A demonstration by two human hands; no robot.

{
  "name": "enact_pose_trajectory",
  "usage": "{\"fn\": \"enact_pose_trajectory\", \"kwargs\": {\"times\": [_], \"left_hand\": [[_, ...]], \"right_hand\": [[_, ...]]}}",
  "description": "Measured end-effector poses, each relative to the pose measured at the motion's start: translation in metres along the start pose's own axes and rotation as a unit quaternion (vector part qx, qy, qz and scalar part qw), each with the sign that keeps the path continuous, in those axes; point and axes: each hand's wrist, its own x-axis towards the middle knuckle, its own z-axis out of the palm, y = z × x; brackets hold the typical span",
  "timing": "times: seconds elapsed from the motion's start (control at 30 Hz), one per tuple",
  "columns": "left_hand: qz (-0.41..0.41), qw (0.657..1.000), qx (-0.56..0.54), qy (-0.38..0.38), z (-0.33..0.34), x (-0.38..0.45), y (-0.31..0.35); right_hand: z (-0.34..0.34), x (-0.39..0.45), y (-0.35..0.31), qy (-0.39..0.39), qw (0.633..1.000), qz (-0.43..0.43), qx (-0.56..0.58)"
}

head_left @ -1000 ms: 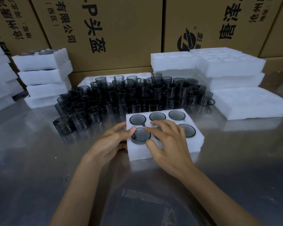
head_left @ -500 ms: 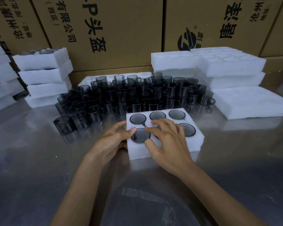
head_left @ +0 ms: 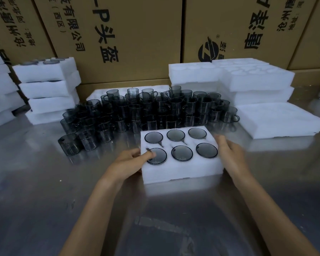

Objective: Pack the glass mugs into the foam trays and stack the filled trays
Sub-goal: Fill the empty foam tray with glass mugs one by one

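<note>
My left hand (head_left: 128, 161) grips the foam tray (head_left: 181, 169) at its 9 o'clock edge, thumb curled over the top. My right hand (head_left: 229, 154), fingers extended, presses its 3 o'clock side. The tray, holding six mugs (head_left: 182, 153), rests on the steel table (head_left: 44, 182) before me.

Loose mugs (head_left: 146, 109) crowd behind tray (head_left: 181, 172); sides, front w/ room.

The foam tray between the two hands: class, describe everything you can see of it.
The foam tray is a thick white rectangular block of soft-looking foam, lying flat on the shiny metal table. Its top has six round pockets in two rows of three, each holding a dark glass mug, with handle slits beside some. The left hand grips its left edge, thumb on top. The right hand is at its right edge, blurred.
</note>
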Motion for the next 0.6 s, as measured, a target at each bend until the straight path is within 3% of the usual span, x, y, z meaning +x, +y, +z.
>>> {"fn": "enact_pose_trajectory", "kwargs": {"times": [0.07, 0.2, 0.3, 0.43, 0.6], "left_hand": [[0.021, 1.000, -0.013, -0.004, 0.005, -0.003, 0.002], [0.113, 0.979, -0.169, -0.035, 0.013, -0.005, 0.005], [0.134, 0.956, -0.258, 0.022, 0.002, -0.003, 0.007], [0.103, 0.927, -0.356, 0.065, -0.011, 0.000, 0.007], [0.123, 0.854, -0.484, 0.145, -0.034, -0.001, 0.009]], "right_hand": [[0.000, 0.000, 0.000, -0.024, 0.997, 0.013, 0.070], [0.005, -0.003, -0.004, -0.004, 0.987, -0.020, 0.157], [0.006, -0.005, -0.009, -0.055, 0.969, -0.024, 0.239], [0.015, -0.011, -0.017, -0.164, 0.947, -0.017, 0.276], [0.032, -0.012, -0.019, -0.145, 0.948, 0.019, 0.284]]}}
